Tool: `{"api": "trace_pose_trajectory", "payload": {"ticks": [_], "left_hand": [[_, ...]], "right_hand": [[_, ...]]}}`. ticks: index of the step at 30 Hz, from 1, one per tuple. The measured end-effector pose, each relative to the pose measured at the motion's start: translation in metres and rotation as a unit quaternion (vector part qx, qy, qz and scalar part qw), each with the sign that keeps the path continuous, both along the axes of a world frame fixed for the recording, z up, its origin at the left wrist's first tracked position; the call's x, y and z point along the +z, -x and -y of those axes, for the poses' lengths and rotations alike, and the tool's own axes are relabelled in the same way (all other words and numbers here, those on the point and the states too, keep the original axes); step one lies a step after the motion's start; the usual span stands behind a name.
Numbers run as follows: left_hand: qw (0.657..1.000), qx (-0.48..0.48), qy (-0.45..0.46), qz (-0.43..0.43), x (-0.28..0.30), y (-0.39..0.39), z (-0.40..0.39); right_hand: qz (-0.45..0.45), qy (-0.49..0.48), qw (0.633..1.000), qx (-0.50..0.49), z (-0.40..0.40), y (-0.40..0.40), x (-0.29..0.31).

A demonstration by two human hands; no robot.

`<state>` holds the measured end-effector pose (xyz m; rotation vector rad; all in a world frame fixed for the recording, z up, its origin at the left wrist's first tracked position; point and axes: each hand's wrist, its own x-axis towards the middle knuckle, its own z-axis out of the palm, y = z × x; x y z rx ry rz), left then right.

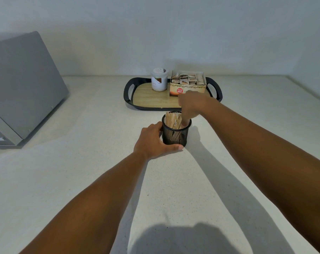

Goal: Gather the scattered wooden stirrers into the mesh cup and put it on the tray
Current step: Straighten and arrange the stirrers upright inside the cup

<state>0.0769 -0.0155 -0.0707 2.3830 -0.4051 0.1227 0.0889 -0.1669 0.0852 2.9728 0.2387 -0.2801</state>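
Hands at the cup: left hand (151,141) wraps the side of the mesh cup (175,132), steadying it on the counter (82,180); right hand (190,107) dips closed fingertips into the cup mouth, pinching the stirrers (172,120). Cup probably light and rigid, its open wire mesh giving good grip; best held around the wall, upright, since loose sticks may spill. Stirrers: thin, pale, flat wood, bunched upright. Tray (128,99), just beyond, holds 1 jar (159,79) and 1 box (188,83).
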Motion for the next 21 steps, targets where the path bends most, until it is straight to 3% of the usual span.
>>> {"api": "trace_pose_trajectory", "payload": {"ticks": [6, 12, 21], "left_hand": [[1.000, 0.008, -0.005, -0.004, -0.001, 0.000, 0.001], [1.000, 0.003, 0.004, 0.001, -0.001, 0.000, -0.001], [1.000, 0.002, 0.010, 0.006, -0.001, 0.000, 0.000]], "right_hand": [[0.005, -0.016, 0.998, -0.061, -0.009, -0.002, -0.024], [0.113, -0.054, 0.992, -0.033, -0.008, -0.008, -0.032], [0.095, -0.109, 0.989, -0.038, -0.003, 0.000, -0.018]]}}
